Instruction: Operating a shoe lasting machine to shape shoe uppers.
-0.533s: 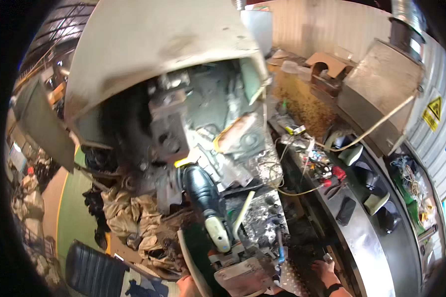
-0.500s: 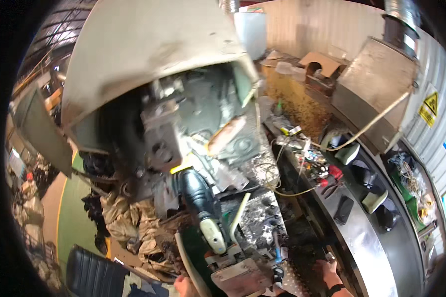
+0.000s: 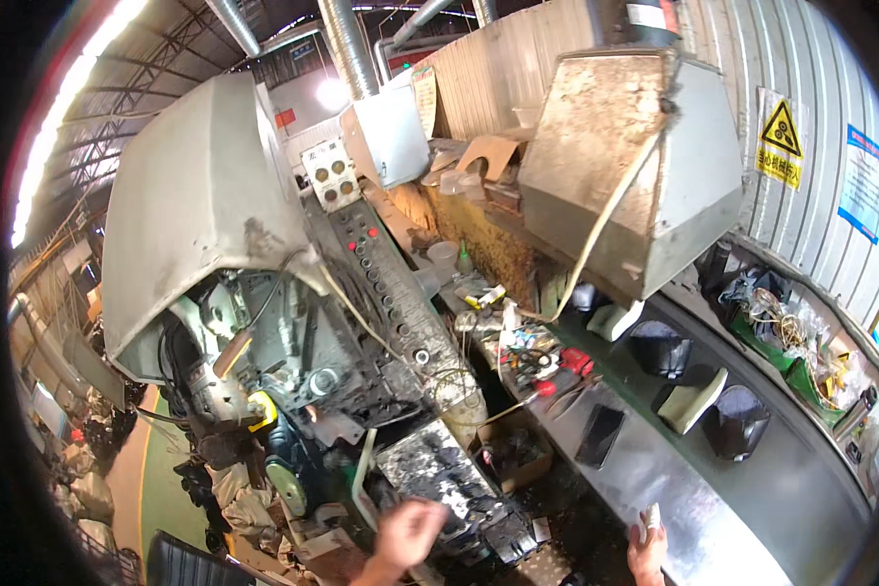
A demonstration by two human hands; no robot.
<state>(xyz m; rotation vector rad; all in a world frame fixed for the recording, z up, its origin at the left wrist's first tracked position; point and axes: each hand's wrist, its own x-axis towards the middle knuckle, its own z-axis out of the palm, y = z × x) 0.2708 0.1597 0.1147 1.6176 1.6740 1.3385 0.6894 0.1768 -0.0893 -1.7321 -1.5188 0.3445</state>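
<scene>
Left hand [image 3: 407, 532], fingers loosely curled and holding nothing, hovers over the dark, grimy flat metal plate [image 3: 439, 479] at the machine's base. The plate looks heavy, rigid and oily; its edges are judged the best hold. Right hand [image 3: 647, 552], low at the steel counter [image 3: 674, 488], is closed around 1 small white object [image 3: 651, 516], seemingly light

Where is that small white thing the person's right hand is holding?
In the head view, the small white object sits at the lower right, pinched in the right hand above the grey metal counter.
</scene>
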